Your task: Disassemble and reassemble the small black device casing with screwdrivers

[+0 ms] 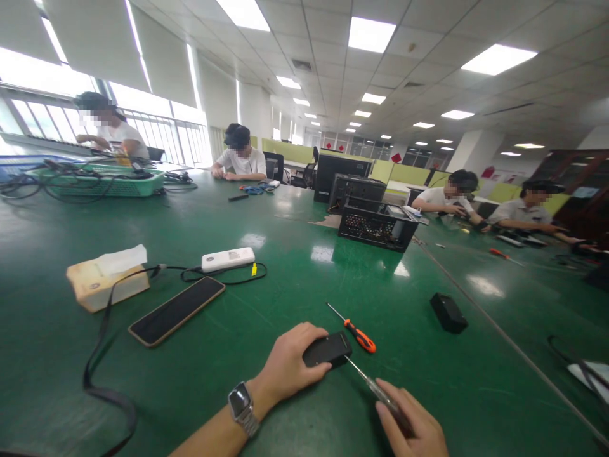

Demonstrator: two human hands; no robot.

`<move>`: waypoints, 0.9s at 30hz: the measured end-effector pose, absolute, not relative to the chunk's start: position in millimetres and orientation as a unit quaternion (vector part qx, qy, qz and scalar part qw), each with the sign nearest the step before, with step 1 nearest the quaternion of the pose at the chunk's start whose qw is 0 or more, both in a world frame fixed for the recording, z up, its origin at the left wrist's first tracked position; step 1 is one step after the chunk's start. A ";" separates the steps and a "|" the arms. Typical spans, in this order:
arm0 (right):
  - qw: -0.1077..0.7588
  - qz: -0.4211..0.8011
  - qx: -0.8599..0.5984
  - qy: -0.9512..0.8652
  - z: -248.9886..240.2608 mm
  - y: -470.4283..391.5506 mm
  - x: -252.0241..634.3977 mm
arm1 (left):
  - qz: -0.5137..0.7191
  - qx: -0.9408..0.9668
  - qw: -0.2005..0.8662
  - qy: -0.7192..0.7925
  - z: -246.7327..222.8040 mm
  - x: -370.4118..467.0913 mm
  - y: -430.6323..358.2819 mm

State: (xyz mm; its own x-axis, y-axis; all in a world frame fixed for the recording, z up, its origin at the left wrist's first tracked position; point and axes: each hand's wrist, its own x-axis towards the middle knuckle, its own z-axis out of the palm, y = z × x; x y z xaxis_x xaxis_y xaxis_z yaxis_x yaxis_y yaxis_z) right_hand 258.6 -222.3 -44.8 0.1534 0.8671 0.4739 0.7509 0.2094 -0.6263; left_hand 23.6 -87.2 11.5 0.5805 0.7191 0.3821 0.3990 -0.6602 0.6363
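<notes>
My left hand (pixel 291 362), with a watch on its wrist, is wrapped round a small black box (pixel 328 350) on the green table. In my right hand (pixel 413 424) is a screwdriver with a clear, dark-looking handle (pixel 391 406). Its metal tip touches or nearly touches the box's near right edge. Just beyond the box lies an orange and black screwdriver (pixel 360 336), pointing up and to the left. Another black box (pixel 448 312) rests farther right.
At the left are a tissue box (pixel 111 284), a phone (pixel 178 310), a white power bank (pixel 228 259) and a black cable. Farther off stand a green basket (pixel 109 184) with cables and an open computer case (pixel 375 225). Several people sit around the table.
</notes>
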 end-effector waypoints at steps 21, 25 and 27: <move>0.267 -0.014 -0.523 -0.809 -40.0 -209.5 243.7 | 0.322 0.847 0.263 0.331 8.1 29.2 -90.7; 0.396 0.025 -0.574 -0.716 -44.0 -221.9 251.4 | 0.322 0.844 0.262 0.339 6.4 28.7 -90.7; 0.436 0.027 -0.632 -0.640 -50.3 -229.5 253.9 | 0.324 0.844 0.260 0.339 5.1 28.2 -90.1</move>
State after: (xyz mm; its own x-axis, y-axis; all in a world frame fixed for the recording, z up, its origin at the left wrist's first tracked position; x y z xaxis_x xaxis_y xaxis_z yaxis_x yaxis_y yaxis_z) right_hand 253.9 -229.5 -50.3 0.1781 0.8330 0.5239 0.7855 0.2003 -0.5855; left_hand 28.2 -90.1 5.1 0.5594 0.7415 0.3706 0.4038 -0.6342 0.6594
